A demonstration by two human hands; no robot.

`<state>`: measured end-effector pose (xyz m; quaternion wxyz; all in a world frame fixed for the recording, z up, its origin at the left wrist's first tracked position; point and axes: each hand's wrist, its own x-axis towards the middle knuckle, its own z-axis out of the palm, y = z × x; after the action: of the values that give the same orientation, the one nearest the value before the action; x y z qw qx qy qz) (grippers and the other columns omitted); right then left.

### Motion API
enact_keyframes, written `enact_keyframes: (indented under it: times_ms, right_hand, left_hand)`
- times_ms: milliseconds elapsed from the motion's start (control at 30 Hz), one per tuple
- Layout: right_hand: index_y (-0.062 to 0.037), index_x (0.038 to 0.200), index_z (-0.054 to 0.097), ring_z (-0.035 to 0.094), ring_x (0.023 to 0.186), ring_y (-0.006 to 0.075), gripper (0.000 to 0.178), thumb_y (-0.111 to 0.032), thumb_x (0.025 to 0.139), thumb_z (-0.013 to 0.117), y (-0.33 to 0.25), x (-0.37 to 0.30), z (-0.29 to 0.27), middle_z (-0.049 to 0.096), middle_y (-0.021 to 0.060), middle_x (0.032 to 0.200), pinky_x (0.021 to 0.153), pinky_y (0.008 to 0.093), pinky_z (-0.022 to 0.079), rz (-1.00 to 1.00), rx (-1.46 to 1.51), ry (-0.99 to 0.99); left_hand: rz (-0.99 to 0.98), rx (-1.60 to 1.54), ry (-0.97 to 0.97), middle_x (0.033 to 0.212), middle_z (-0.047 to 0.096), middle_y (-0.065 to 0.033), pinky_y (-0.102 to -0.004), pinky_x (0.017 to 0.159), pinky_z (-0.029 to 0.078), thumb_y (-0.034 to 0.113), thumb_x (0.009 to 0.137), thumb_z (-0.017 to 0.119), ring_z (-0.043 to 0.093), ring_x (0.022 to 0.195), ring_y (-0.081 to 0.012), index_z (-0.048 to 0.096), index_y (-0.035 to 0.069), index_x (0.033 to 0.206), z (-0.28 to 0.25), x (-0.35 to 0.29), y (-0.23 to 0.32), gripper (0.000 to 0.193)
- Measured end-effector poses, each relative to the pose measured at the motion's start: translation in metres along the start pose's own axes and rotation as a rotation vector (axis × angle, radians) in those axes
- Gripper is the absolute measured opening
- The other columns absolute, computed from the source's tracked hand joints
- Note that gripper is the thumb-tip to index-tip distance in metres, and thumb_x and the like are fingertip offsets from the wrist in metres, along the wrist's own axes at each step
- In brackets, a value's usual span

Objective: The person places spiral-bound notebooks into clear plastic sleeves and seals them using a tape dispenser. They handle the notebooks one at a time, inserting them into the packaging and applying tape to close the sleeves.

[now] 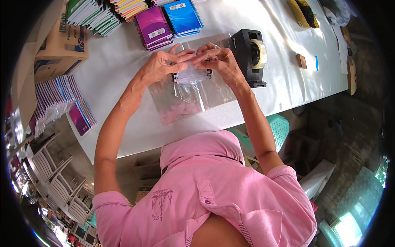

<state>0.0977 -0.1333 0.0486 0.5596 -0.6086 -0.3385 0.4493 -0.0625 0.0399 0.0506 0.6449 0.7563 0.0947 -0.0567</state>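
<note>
Two pinches: left hand (158,66) and right hand (222,61) grip clear plastic (214,92) over spiral notebooks (193,77); we judge wrapping underway, next needing folding.

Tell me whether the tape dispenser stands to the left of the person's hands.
No, the black tape dispenser stands on the table to the right of the right hand.

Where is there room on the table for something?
Bare table lies between the black tape dispenser and the small brown block, and between the left-side notebooks and the left arm. It's crowded at the upper left, with notebook stacks and a cardboard box, and in the middle, where the left hand and right hand are over clear plastic.
</note>
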Motion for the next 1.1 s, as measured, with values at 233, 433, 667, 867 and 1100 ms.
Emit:
enact_keyframes:
  times_ms: [233, 433, 667, 867, 1100]
  right_hand:
    - [-0.0093, 0.088, 0.078, 0.061, 0.093, 0.0178, 0.022, 0.005, 0.071, 0.072, -0.007, -0.008, 0.004, 0.063, 0.0051, 0.097, 0.080, 0.0298, 0.051, -0.247, -0.269, 0.011]
    - [-0.0085, 0.087, 0.077, 0.061, 0.093, 0.0238, 0.017, 0.001, 0.075, 0.072, -0.026, -0.071, -0.055, 0.065, 0.0085, 0.101, 0.081, 0.0315, 0.050, -0.192, -0.443, 0.500]
    - [-0.0008, 0.093, 0.074, 0.060, 0.092, 0.0201, 0.032, -0.030, 0.081, 0.076, 0.035, -0.123, -0.138, 0.069, 0.0085, 0.092, 0.086, 0.0387, 0.045, 0.445, -0.142, 0.562]
    - [-0.0011, 0.093, 0.072, 0.048, 0.124, 0.0262, 0.026, -0.025, 0.084, 0.074, 0.057, -0.144, -0.123, 0.049, 0.0182, 0.136, 0.100, 0.0464, 0.039, 0.096, 0.400, 0.540]
    - [-0.0056, 0.078, 0.074, 0.044, 0.121, 0.0337, 0.017, -0.020, 0.071, 0.080, 0.088, -0.169, -0.099, 0.053, 0.0169, 0.127, 0.096, 0.0494, 0.037, 0.127, -0.760, 0.903]
  left_hand:
    - [0.232, 1.107, 0.073, 0.143, 0.048, 0.0032, -0.0585, 0.114, 0.020, 0.035, 0.073, 0.076, 0.022, 0.145, -0.0267, 0.057, 0.014, 0.132, 0.020, -0.022, 0.036, 0.065]
    - [0.270, 1.291, 0.222, 0.148, 0.040, 0.0080, -0.0587, 0.113, 0.022, 0.028, 0.071, 0.078, 0.025, 0.143, -0.0294, 0.052, 0.017, 0.137, 0.041, -0.041, 0.031, 0.072]
    - [0.278, 1.307, 0.227, 0.147, 0.043, 0.0082, -0.0588, 0.113, 0.022, 0.020, 0.073, 0.077, 0.027, 0.142, -0.0289, 0.048, 0.020, 0.141, 0.052, -0.039, 0.038, 0.074]
    - [0.260, 1.338, 0.215, 0.150, 0.039, 0.0084, -0.0577, 0.113, 0.021, 0.020, 0.075, 0.076, 0.026, 0.143, -0.0295, 0.044, 0.021, 0.144, 0.051, -0.040, 0.032, 0.076]
    - [0.292, 1.337, 0.234, 0.149, 0.040, 0.0071, -0.0594, 0.112, 0.023, 0.021, 0.077, 0.074, 0.026, 0.143, -0.0306, 0.045, 0.019, 0.143, 0.053, -0.042, 0.033, 0.073]
